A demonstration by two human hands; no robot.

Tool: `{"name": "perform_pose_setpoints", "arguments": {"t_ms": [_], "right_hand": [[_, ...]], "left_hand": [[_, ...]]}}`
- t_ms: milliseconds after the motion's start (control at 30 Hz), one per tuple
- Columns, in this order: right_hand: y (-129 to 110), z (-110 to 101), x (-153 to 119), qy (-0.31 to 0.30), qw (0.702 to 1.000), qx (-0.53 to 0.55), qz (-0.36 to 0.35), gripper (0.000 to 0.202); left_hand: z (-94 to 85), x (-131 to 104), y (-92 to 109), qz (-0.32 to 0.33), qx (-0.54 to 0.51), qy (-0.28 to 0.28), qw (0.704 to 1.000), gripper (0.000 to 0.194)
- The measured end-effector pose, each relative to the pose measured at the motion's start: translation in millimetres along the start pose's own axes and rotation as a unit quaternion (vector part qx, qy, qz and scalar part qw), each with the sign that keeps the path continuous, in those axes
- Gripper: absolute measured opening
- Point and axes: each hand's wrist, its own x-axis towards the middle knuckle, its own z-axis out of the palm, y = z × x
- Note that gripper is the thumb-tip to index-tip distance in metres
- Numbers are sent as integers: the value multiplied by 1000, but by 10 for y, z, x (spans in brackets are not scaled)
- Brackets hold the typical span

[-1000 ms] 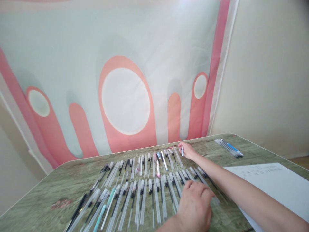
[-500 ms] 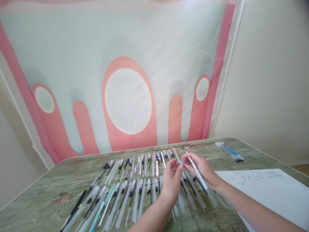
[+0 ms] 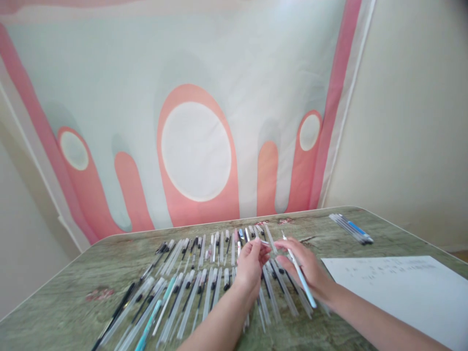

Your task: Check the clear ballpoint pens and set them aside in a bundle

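My left hand (image 3: 253,258) is closed, its fingertips pinching a small pale piece (image 3: 265,243) that looks like a pen cap. To its right, my right hand (image 3: 303,265) has a white and light-blue pen (image 3: 302,279) lying between thumb and fingers. The pen slants, its bare narrow tip pointing away from me and its blue end toward me. A small gap separates the two hands. Below and around them lie rows of clear pen barrels (image 3: 190,309), dark refills and caps, partly covered by my hands and forearms.
At the far right of the wood-patterned table (image 3: 54,292) rests a small bundle of pens (image 3: 351,229), one with blue. A white sheet of paper (image 3: 398,287) with faint marks lies near my right forearm. Turquoise pens (image 3: 149,324) are at the front left. A patterned cloth (image 3: 248,97) hangs behind.
My hands, earlier together at the small piece, have come apart. The left moved left with the piece; the right stays with the pen, its fingers a little more spread.
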Motion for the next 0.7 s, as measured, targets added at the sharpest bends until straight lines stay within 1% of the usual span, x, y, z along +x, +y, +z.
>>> {"name": "perform_pose_setpoints", "arguments": {"t_ms": [100,200,333,400,533,700], "right_hand": [[-21,-12,-75,-37,999,3,-38,31],[-9,13,-132,-37,997,-15,-64,28],[50,91,-171,-4,999,-20,-47,12],[69,116,-173,-3,999,-13,-41,6],[58,113,-162,-19,999,-15,-29,5],[57,106,-163,-14,999,-17,-29,7]], "left_hand": [[-32,46,72,-26,-54,28,998,31],[-42,42,86,-44,-67,36,996,30],[-20,0,50,-57,-62,31,996,29],[1,-23,43,-57,-57,28,996,31],[40,-54,54,-55,-42,22,997,32],[39,-59,57,-49,-22,14,998,34]]}}
